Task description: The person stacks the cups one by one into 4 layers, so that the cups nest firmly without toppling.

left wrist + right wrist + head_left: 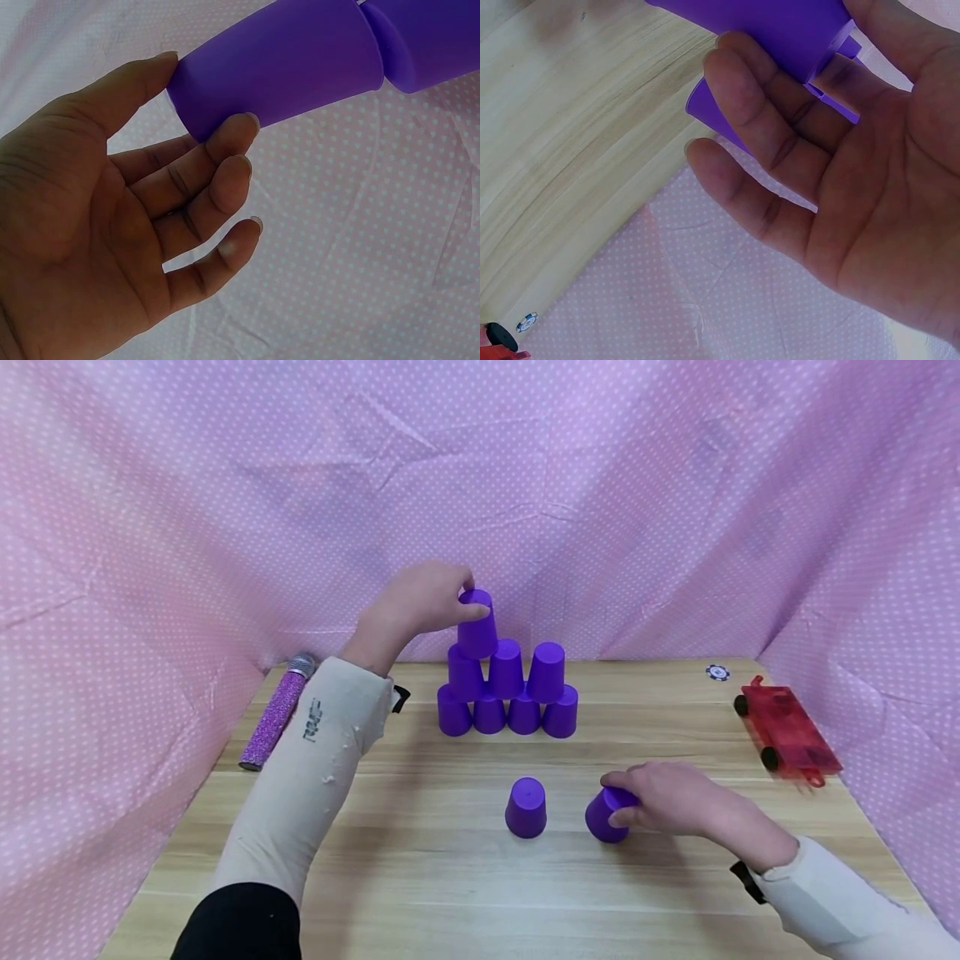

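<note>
My left hand (427,597) pinches an upside-down purple cup (477,642) between thumb and fingers, near its base. This cup stands on the left part of a tier of three cups (547,670), which rests on a bottom row of several purple cups (454,712). In the left wrist view its rim meets the cup (431,45) beneath. Nearer the front, my right hand (675,797) grips another upside-down purple cup (602,817), tilted and low over the table. To its left, a single purple cup (527,810) stands upside down on the wood.
A purple glitter microphone (276,718) lies at the table's left edge, beside the left forearm. On the right are a red toy car (791,731) and a small poker chip (717,672). Pink dotted cloth (600,510) hangs behind and along both sides of the wooden table (450,893).
</note>
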A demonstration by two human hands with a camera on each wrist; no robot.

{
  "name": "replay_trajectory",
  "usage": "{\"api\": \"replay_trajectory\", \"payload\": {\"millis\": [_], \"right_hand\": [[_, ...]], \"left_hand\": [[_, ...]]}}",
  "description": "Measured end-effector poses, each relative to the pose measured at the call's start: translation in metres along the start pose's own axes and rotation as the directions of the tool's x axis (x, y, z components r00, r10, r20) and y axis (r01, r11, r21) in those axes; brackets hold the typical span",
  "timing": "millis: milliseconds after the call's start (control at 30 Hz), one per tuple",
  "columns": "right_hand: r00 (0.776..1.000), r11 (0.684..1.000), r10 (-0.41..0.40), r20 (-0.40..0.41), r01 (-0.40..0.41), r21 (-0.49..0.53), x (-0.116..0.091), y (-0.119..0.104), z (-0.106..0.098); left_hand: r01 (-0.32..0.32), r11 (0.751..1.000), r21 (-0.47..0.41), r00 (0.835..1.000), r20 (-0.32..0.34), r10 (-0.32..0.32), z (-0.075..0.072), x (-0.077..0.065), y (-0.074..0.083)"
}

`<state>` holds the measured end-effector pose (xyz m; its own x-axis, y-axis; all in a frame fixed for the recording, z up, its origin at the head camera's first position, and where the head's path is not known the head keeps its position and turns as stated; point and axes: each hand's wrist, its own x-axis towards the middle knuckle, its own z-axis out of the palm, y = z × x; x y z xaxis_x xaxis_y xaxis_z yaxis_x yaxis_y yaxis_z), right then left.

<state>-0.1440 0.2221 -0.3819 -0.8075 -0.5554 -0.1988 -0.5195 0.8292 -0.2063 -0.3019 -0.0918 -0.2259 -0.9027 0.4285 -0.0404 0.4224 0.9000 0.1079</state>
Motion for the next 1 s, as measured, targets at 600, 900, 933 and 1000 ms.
{"api": "replay_trajectory", "payload": {"millis": [600,900,933,1000], "right_hand": [[1.0,1.0,0.003,-0.001,-0.003,0.008,-0.0003,0.0001,0.0018],[1.0,1.0,0.001,-0.005,-0.001,0.0,0.0001,0.0002,0.0024],[1.0,1.0,0.001,-0.005,-0.001,-0.001,0.0001,0.0002,0.0025],[1.0,1.0,0.003,-0.006,-0.003,-0.003,0.0001,0.0002,0.0025]], "left_hand": [[0.002,1.0,0.012,1.0,0.01,-0.002,0.0017,0.0022,0.0011],[0.003,1.0,-0.001,1.0,0.003,-0.003,0.0036,0.0027,-0.0005],[0.002,1.0,-0.002,1.0,0.003,-0.002,0.0038,0.0029,-0.0007],[0.002,1.0,-0.004,1.0,0.002,-0.002,0.0042,0.0034,-0.0011]]}}
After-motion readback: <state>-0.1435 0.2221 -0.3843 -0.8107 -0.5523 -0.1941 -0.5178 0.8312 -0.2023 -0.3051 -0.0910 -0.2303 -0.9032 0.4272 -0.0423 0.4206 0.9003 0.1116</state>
